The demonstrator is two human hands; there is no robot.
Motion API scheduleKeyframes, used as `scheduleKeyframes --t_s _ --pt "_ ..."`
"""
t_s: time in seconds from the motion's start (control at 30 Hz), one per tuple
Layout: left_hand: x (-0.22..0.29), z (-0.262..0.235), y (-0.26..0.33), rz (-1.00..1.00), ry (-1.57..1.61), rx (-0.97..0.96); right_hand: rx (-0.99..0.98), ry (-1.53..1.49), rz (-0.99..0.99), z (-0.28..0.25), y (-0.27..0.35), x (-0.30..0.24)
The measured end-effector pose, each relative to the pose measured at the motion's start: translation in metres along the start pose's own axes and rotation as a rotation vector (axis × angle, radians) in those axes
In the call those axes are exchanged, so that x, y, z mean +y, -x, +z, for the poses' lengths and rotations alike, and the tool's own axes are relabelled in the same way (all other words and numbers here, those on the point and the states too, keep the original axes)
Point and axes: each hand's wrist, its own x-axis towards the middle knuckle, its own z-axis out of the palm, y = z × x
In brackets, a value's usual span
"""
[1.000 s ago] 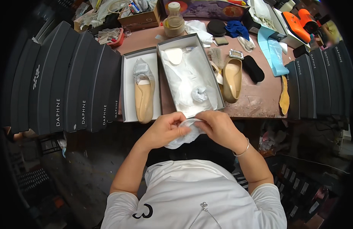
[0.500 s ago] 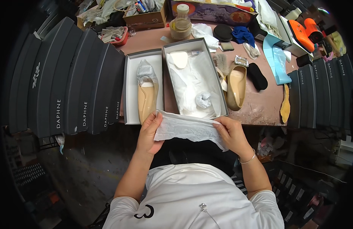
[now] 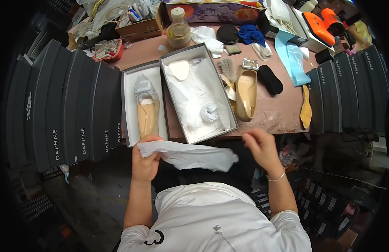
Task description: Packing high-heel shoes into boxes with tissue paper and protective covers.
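Note:
My left hand (image 3: 145,163) grips one end of a sheet of white tissue paper (image 3: 190,156), which stretches rightward above my lap. My right hand (image 3: 264,152) is off the paper's free end, its fingers curled in with nothing visible in them. Just beyond my left hand, a beige pointed shoe (image 3: 147,119) with a wrapped toe lies in a shallow grey-edged box part (image 3: 126,101). To its right, an open grey shoebox (image 3: 233,110) holds white tissue (image 3: 194,92), a crumpled paper ball (image 3: 210,112) and a white pad (image 3: 178,70).
Another beige shoe (image 3: 246,98) stands right of the shoebox, beside a black oval pad (image 3: 270,80), a brush (image 3: 226,69) and a sparkling buckle (image 3: 250,64). Dark shoeboxes line the left (image 3: 81,105) and right (image 3: 341,96). A bottle (image 3: 178,31) stands farther back.
My right hand has let go of the tissue paper and moved slightly right. My left hand has shifted left with the paper, whose free end now hangs loose. The view has shifted a little.

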Motion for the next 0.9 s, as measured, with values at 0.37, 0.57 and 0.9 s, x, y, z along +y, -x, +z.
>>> scheduleKeyframes --t_s 0.37,0.57,0.9 --pt "0.014 0.043 -0.039 0.193 -0.404 -0.218 0.253 0.033 -0.084 0.009 -0.065 0.062" --pt "-0.034 0.076 -0.047 -0.227 0.191 -0.18 0.125 -1.576 0.039 -0.018 -0.009 0.014" --pt "-0.041 0.089 -0.05 -0.216 0.044 -0.184 -0.164 -2.136 0.224 0.052 -0.006 0.029"
